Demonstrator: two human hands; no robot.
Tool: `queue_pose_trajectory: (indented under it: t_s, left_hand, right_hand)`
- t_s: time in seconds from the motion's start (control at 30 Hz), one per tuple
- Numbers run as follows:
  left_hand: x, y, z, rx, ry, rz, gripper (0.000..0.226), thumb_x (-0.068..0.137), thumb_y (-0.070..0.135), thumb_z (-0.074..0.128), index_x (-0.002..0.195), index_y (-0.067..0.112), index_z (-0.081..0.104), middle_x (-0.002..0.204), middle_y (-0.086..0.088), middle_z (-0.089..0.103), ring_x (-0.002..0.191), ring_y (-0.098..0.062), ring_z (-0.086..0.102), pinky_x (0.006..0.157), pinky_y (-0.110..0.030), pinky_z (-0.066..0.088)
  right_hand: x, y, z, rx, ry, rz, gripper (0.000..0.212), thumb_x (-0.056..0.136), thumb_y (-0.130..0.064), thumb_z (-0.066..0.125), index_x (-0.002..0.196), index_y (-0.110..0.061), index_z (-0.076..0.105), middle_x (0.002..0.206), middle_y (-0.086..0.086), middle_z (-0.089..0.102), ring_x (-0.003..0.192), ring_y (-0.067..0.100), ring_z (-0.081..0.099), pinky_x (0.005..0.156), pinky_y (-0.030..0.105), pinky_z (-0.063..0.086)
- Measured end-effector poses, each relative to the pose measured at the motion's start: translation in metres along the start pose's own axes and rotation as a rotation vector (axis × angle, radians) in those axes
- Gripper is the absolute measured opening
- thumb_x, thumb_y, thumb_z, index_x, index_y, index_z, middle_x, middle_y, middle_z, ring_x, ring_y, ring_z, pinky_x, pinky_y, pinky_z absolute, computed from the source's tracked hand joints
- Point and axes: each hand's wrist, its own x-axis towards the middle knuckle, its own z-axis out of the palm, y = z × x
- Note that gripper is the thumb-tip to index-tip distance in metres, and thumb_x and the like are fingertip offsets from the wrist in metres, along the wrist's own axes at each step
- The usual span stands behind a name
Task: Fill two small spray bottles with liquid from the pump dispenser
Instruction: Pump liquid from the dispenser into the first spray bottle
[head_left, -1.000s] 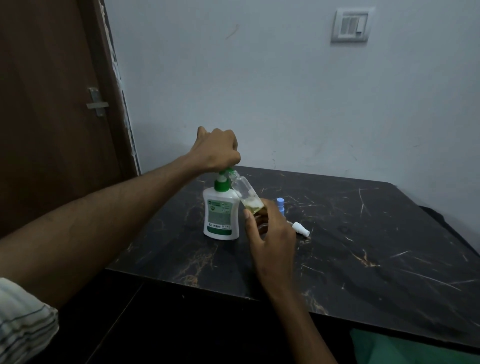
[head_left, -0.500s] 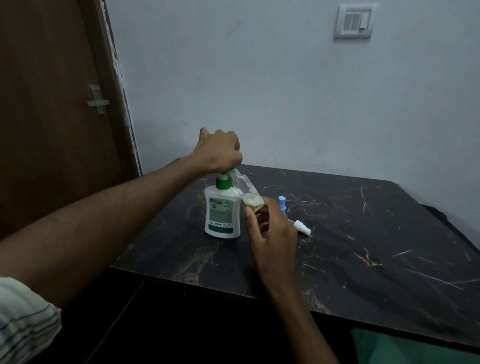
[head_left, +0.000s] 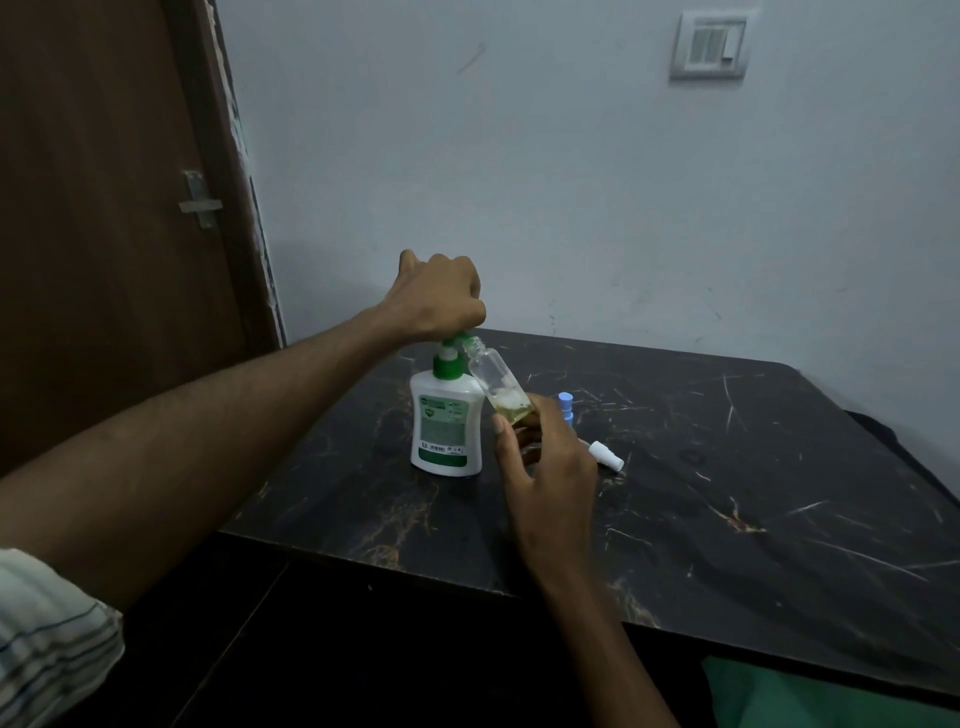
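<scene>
A white pump dispenser (head_left: 445, 426) with a green collar and pump head stands on the dark marble table (head_left: 727, 467). My left hand (head_left: 441, 296) rests fisted on top of its pump head. My right hand (head_left: 545, 467) holds a small clear spray bottle (head_left: 498, 379), tilted with its open neck at the green spout; yellowish liquid sits in its lower end. Just behind my right hand stands a second small bottle with a blue cap (head_left: 566, 408), mostly hidden. A white spray nozzle (head_left: 607, 456) lies on the table to the right.
The table stands in a corner against a pale wall with a switch plate (head_left: 709, 44). A brown door (head_left: 104, 208) with a latch is on the left. Something green (head_left: 831, 696) shows below the table's front edge at the right.
Both hands stay in the same hold on the pump and the bottle. The view has shifted slightly; nothing else has visibly moved.
</scene>
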Motion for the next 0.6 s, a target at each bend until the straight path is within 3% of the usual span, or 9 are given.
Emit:
queue_pose_trajectory:
  t_s: [0.17, 0.6]
  left_hand:
    - [-0.0023, 0.0005, 0.0044, -0.022, -0.016, 0.005, 0.018, 0.064, 0.03, 0.047, 0.071, 0.022, 0.061, 0.073, 0.007, 0.064, 0.078, -0.019, 0.061, 0.102, -0.052, 0.032]
    - [0.0001, -0.0012, 0.0014, 0.002, 0.009, 0.003, 0.029, 0.062, 0.028, 0.048, 0.073, 0.011, 0.069, 0.07, -0.003, 0.07, 0.076, -0.024, 0.064, 0.098, -0.05, 0.031]
  right_hand:
    - [0.0006, 0.0009, 0.0006, -0.007, 0.005, -0.003, 0.013, 0.104, -0.035, 0.062, 0.115, -0.028, 0.061, 0.097, -0.013, 0.065, 0.086, -0.001, 0.062, 0.071, 0.007, 0.043]
    - [0.0, 0.0011, 0.0009, -0.016, 0.004, 0.0, 0.016, 0.104, -0.037, 0.06, 0.117, -0.027, 0.061, 0.099, -0.012, 0.067, 0.086, 0.002, 0.062, 0.071, 0.014, 0.049]
